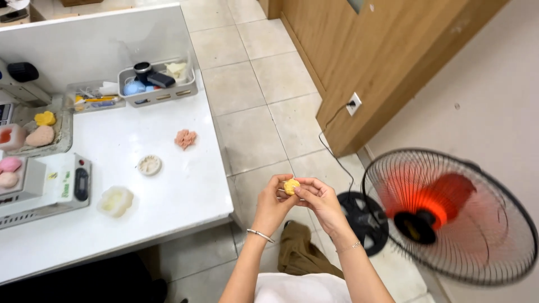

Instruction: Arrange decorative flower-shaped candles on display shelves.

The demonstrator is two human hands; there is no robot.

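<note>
A tiled floor point(252, 134) and a white desk point(168, 202) frame the scene, beside a wooden door point(370, 50). Both hands meet over the floor, clear of the desk's edge: the left hand point(273, 205) and right hand point(319, 201) pinch a small, roundish yellow moulded piece point(291, 186) between fingertips, its long axis too small to tell. A spinning red-bladed fan in a black wire cage point(449, 216) stands just right of the hands. A pink flower-shaped piece point(185, 138) lies on the desk, up and left.

Single head-worn view, looking steeply down, white table point(168, 185) left, hands close below
</note>
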